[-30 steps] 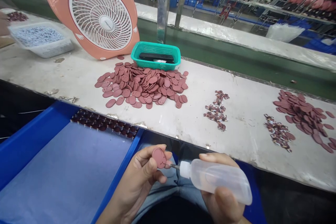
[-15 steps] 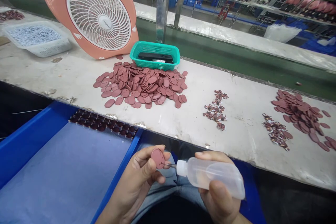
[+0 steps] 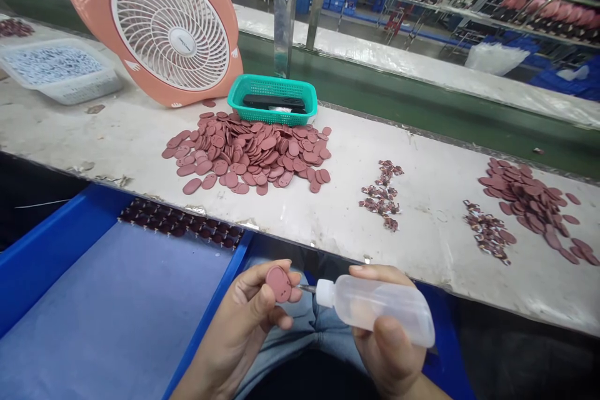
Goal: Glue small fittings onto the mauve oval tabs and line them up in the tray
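The left hand [image 3: 241,319] is at the bottom middle of the frame. Its grip is a pinch, with the thumb and fingers closed on a flat red oval [image 3: 278,283] that has small holes in it. The right hand [image 3: 391,350], at the bottom and a bit to the right, has its grip wrapped around a soft, see-through bottle [image 3: 389,309]. The bottle lies on its side, and its thin metal tip [image 3: 307,289] points left, just beside the red oval. I cannot tell if the tip touches a finger

On the worktop [image 3: 328,225], a big heap of red ovals [image 3: 253,153] sits in the upper middle. A green basket [image 3: 272,117] with a black thing [image 3: 274,102] in it stands right behind the heap. An orange fan [image 3: 175,37] is at the upper left, and a clear tub [image 3: 89,90] is near the left edge. Little brown bits [image 3: 382,200] lie right of the middle, and more ovals [image 3: 529,197] lie at the right. A blue box [image 3: 107,306] fills the lower left, with rows of dark pieces [image 3: 178,225] along its far side
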Action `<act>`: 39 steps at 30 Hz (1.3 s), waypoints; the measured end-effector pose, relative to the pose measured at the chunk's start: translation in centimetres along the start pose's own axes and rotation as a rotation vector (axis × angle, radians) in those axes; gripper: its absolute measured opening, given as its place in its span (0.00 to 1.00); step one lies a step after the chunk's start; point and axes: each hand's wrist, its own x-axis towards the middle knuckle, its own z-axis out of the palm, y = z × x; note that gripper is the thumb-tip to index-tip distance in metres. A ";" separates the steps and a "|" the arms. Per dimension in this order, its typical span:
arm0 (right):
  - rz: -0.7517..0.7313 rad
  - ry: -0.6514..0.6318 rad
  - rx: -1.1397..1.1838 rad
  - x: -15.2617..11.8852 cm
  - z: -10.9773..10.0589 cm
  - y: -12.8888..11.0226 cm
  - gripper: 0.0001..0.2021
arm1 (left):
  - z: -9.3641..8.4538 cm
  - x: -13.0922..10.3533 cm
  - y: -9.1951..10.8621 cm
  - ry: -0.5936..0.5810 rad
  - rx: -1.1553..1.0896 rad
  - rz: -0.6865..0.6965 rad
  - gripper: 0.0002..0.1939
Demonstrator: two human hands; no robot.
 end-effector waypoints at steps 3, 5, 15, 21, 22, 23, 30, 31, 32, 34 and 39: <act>0.056 0.023 0.123 0.5 0.3 -0.5 0.20 | 0.1 0.0 0.0 0.004 0.003 0.002 0.21; 0.088 0.028 0.159 0.7 0.5 -0.7 0.18 | 0.2 -0.1 0.0 0.015 0.003 -0.002 0.21; 0.344 -0.047 0.605 2.2 1.1 -0.6 0.23 | -0.2 0.4 0.0 0.119 0.030 0.034 0.23; 0.383 -0.244 0.539 6.0 2.3 0.7 0.26 | -3.1 1.8 0.6 0.163 0.030 0.080 0.20; 0.298 -0.279 0.383 6.6 2.7 1.1 0.28 | -3.7 2.2 0.7 0.138 0.033 0.075 0.18; 0.219 -0.300 0.227 7.0 3.2 1.4 0.28 | -4.3 2.5 0.9 0.108 0.037 0.069 0.17; 0.093 -0.280 -0.314 8.2 3.9 2.0 0.25 | -6.7 4.3 1.4 -0.042 0.017 -0.035 0.08; 0.070 -0.285 -0.365 8.3 3.0 1.9 0.29 | -6.8 4.4 1.3 -0.045 0.005 -0.049 0.13; 0.049 -0.273 -0.420 8.4 1.9 1.8 0.31 | -6.7 4.5 1.3 -0.045 0.000 -0.056 0.15; 0.029 -0.185 -0.549 8.8 -1.2 1.8 0.25 | -6.5 4.6 1.0 -0.043 0.012 -0.045 0.10; 0.166 0.027 -0.749 9.9 -8.2 3.6 0.14 | -4.9 4.5 -0.1 0.046 0.049 -0.016 0.18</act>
